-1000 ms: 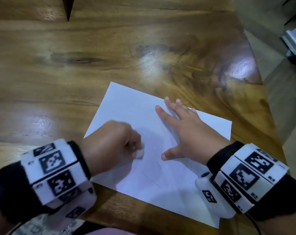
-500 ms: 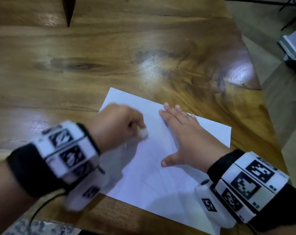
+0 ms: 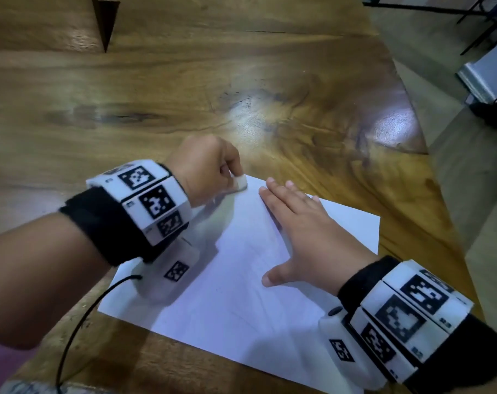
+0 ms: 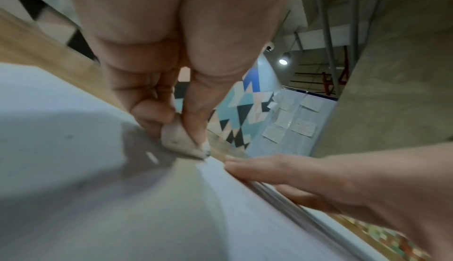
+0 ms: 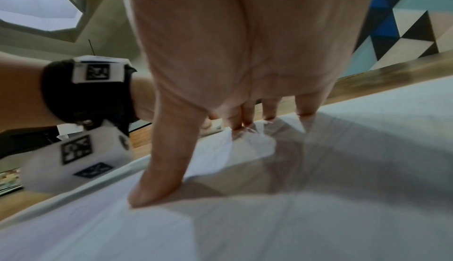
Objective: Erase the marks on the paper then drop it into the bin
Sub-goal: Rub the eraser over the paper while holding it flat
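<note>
White paper (image 3: 241,302) lies flat on the wooden worktop (image 3: 184,89), faint pencil lines at its centre; right hand (image 3: 312,240) presses it, fingers spread; at 11 o'clock, left hand (image 3: 207,169), grip pinching a white eraser (image 3: 239,184) at the far corner.

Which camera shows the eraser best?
The left wrist view: the eraser is close up, pinched by the left hand at the paper's edge. The head view shows it small; the right wrist view shows only a sliver.
</note>
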